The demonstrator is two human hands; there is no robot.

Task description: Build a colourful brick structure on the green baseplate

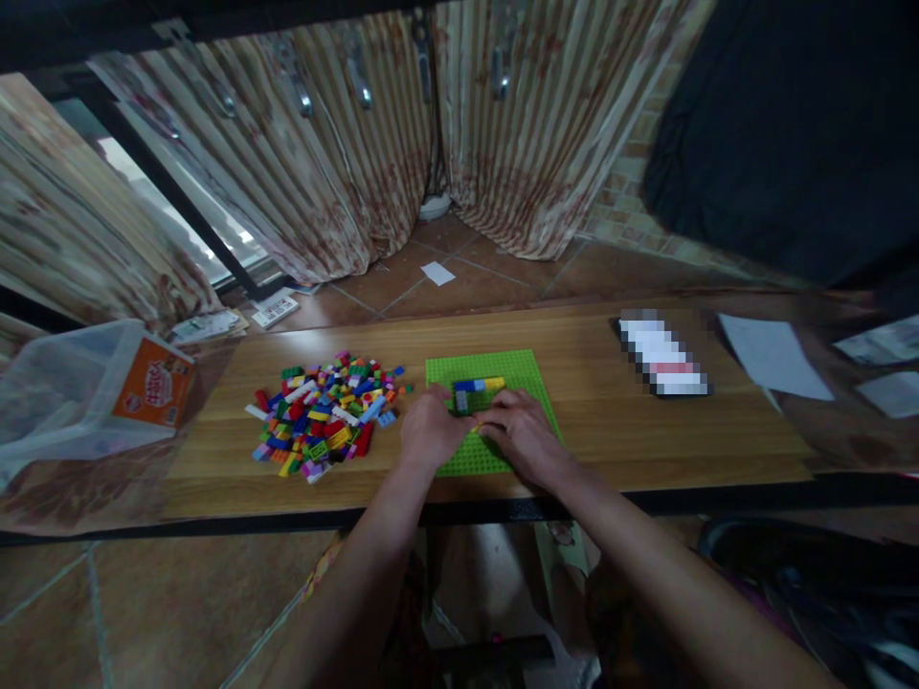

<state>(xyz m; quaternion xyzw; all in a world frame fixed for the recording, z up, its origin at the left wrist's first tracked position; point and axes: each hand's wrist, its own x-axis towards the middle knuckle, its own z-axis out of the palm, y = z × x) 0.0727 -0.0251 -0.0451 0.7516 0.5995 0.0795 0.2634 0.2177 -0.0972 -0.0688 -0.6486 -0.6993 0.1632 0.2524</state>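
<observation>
A green studded baseplate (459,467) lies on the wooden board below both hands. Near its far side a row of toy bricks, blue, light blue and yellow (494,384), is on the plate, with a grey brick (460,400) nearer to me. My left hand (433,428) reaches over the plate's left part, its fingers closed toward the middle. From the right, my right hand (523,435) meets it with bent, pinching fingers. Between the fingertips shows a bit of a small yellow brick (475,428), mostly hidden by them.
Loose toy bricks (323,411) of many colours lie heaped left of the baseplate. A clear plastic bin (72,383) with an orange label stands at far left. On the right are a phone (664,354) and a sheet of white paper (775,354). Curtains (345,172) hang behind.
</observation>
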